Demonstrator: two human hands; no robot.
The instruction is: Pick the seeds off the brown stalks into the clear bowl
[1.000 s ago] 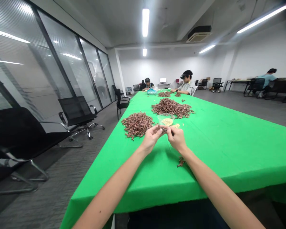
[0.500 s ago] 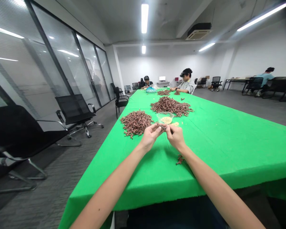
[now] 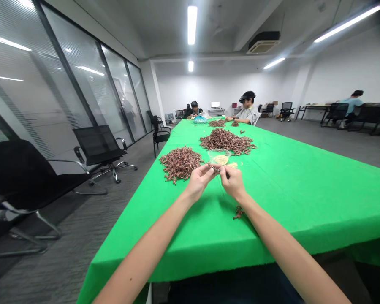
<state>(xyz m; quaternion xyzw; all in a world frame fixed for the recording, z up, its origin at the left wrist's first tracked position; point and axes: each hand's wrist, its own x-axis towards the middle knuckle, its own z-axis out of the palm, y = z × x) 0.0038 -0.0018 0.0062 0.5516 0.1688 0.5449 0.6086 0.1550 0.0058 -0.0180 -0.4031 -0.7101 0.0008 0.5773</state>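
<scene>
My left hand (image 3: 199, 182) and my right hand (image 3: 232, 181) meet above the green tablecloth, fingertips pinched together. Between them is a small dark, thin piece (image 3: 215, 169); its kind is too small to make out, and the fingers partly hide it. Just beyond my fingers stands a clear plastic bowl (image 3: 213, 154) holding pale cream bits (image 3: 221, 160). More pale bits (image 3: 233, 165) lie on the cloth beside it. Left of the bowl is a heap of brown, twisted, knobbly pieces (image 3: 181, 164). A few similar brown pieces (image 3: 238, 212) lie near my right forearm.
A larger brown heap (image 3: 228, 141) lies behind the bowl, with smaller heaps (image 3: 217, 123) farther off. A blue-tinted plastic bag (image 3: 200, 120) sits at the far end. One co-worker (image 3: 247, 112) sits at the right side, another (image 3: 194, 109) at the far left. Black chairs (image 3: 98, 145) stand left of the table.
Almost nothing differs. Both hands stay in the same place with the small dark piece between the fingertips; the view has shifted very slightly.
</scene>
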